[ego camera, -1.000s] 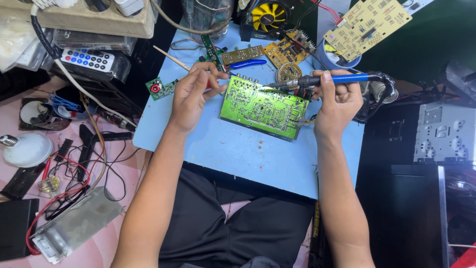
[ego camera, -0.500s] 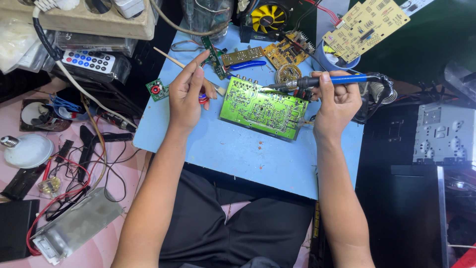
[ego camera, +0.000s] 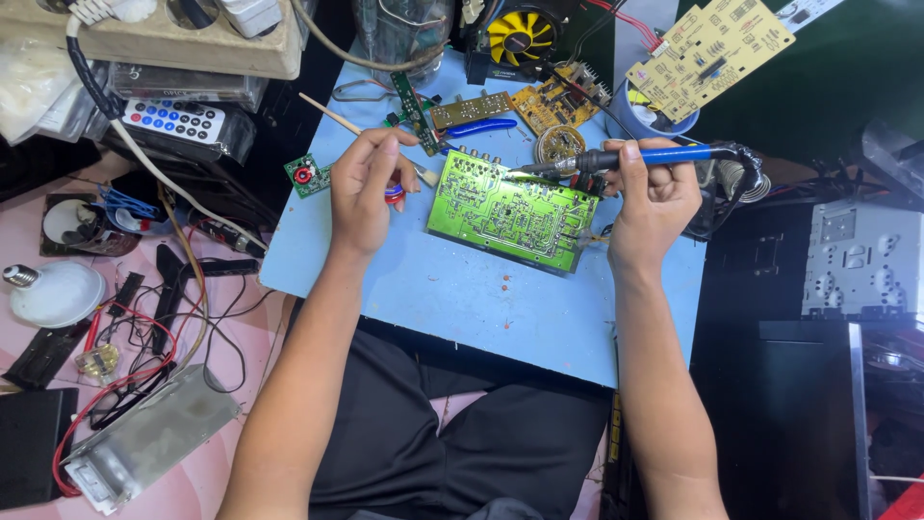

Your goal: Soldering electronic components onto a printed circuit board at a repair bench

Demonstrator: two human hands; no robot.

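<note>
**Soldering over a green circuit board**

Much of the fine detail is hard to read. The left hand (ego camera: 364, 188) is curled, fingertips pinched together on something small and red-blue at the board's left edge; what it is cannot be made out, and any thin wire it may carry is too fine to see. The right hand (ego camera: 654, 197) is wrapped around the blue handle of a soldering iron (ego camera: 626, 157), whose dark tip lies over the top edge of the green circuit board (ego camera: 510, 214). The hand hides the board's right end.

The board lies flat on the blue tabletop (ego camera: 462, 289), between the two hands. A wooden stick (ego camera: 337, 114) lies left of and above it, partly behind the left hand.

Above and right of the board, a pale round cup (ego camera: 630, 114) holds a yellow circuit board (ego camera: 707, 53) standing tilted in it; the rest of its contents is hidden. Above the board a yellow fan (ego camera: 520, 37) is cut off by the picture's top edge. Far left of the board lies a remote control (ego camera: 175, 120) inside a clear wrapper.
</note>
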